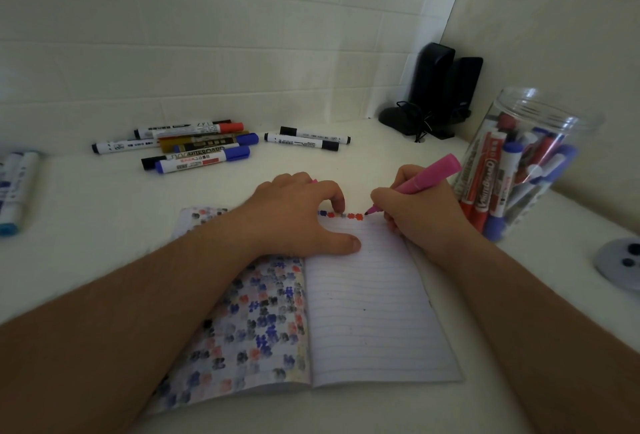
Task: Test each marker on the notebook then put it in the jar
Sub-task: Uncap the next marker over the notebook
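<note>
An open lined notebook (367, 312) lies in front of me, its left page covered in coloured blots. My right hand (415, 215) grips an uncapped pink marker (426, 175). The marker's tip touches the top line of the right page, at the end of a short row of red and blue marks (341, 215). My left hand (298, 215) rests on the notebook's top edge with thumb and a curled fingertip on the paper. A bit of a pink cap (314, 181) peeks out from under its fingers. A clear jar (547, 104) with several markers stands at the right.
Several loose markers (194, 146) lie in a heap at the back left, with two more markers (308, 138) beside them. Other markers (14, 188) sit at the left edge. Black speakers (436, 87) fill the corner. A grey round object (620, 260) lies at the right edge.
</note>
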